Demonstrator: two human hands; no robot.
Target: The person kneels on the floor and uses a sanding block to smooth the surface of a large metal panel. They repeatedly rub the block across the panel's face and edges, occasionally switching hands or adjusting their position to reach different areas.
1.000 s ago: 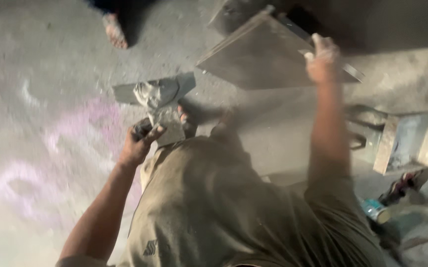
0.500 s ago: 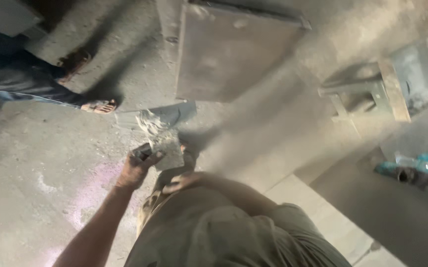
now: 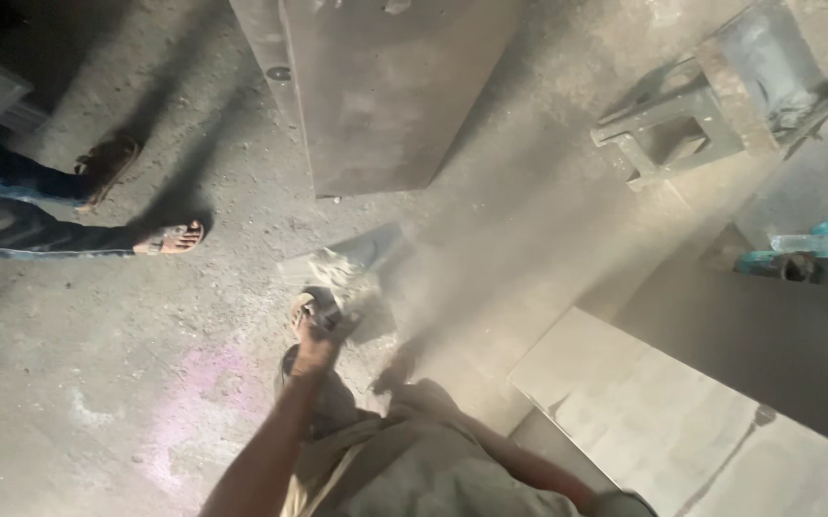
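Your view's swung a bit since half a second ago, so the slab (image 3: 390, 91) now sits at the top edge and more of the board (image 3: 682, 431) shows at the bottom right corner. Your left hand (image 3: 316, 337) stays wrapped tight round the trowel (image 3: 342, 273), which carries a lump of mortar just above the floor (image 3: 127, 383). Right hand's tucked behind your shirt (image 3: 433, 469), can't tell its grip. Someone's sandalled feet (image 3: 170, 237) stand near the left edge.
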